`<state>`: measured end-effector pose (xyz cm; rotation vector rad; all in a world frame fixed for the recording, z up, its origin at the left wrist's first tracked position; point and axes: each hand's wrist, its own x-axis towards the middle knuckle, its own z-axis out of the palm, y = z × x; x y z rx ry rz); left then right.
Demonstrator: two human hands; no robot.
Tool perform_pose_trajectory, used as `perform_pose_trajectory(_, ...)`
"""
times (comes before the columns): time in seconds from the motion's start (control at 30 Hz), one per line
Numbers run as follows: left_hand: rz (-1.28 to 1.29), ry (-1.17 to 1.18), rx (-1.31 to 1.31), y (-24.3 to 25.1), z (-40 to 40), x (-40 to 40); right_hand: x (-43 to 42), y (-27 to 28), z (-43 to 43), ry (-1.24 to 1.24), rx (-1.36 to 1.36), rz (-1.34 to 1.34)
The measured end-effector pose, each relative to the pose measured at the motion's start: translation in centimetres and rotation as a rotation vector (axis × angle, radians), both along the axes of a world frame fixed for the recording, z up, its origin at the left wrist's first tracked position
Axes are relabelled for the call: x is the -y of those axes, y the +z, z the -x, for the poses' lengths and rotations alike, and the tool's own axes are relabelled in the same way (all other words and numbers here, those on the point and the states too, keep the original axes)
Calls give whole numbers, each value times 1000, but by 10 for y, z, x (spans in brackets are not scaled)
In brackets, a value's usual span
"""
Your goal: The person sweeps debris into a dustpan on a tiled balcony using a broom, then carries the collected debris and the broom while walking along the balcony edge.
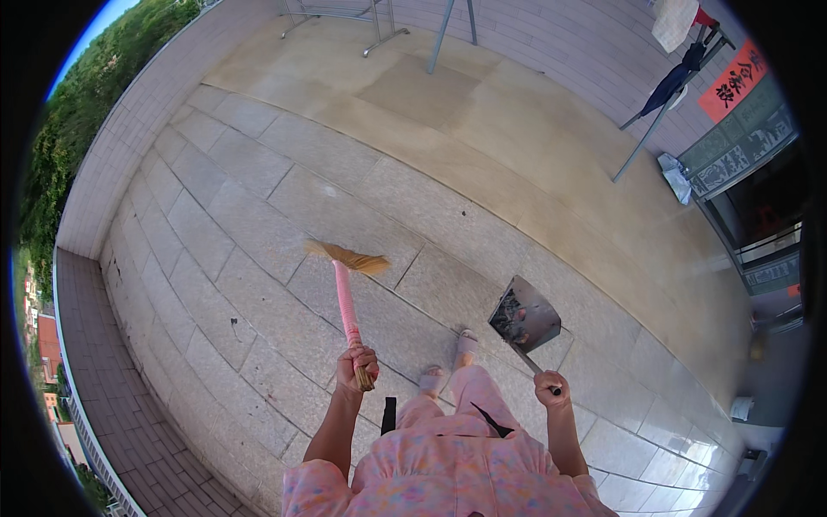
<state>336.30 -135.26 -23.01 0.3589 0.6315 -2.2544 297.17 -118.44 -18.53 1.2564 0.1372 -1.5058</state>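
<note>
My left hand (357, 369) is closed round the lower end of a straw broom (347, 304), whose handle is wrapped in pink. Its tan bristles fan out at the far end, over the stone paving; whether they touch it I cannot tell. In my right hand (552, 388) is the handle of a metal dustpan (526, 316), which points away from me to the upper left. Dark debris lies in the pan, mostly along its left side. My slippered feet stand on the paving between the two tools.
Dark bits of litter (234, 321) lie on the paving (310, 194). A low tiled wall (129, 129) bounds the left side. At the back stand metal legs (446, 35). To the right are a frame with a folded umbrella (672, 81), a plastic bag (675, 178) and a doorway.
</note>
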Motion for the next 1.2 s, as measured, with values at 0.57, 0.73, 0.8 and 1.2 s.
perform_pose_trajectory(0.57, 47, -920, 145, -14, 254, 137, 93, -37, 117, -60, 90, 56)
perform_pose_trajectory(0.73, -127, -761, 63, -67, 259, 212, 124, -46, 145, 29, 52, 10)
perform_pose_trajectory(0.8, -145, -507, -113, -78, 225, 232, 146, -32, 147, 50, -24, -42)
perform_pose_trajectory(1.2, -78, -7, 801, -44, 31, 323, 235, -34, 158, 47, 8, 7)
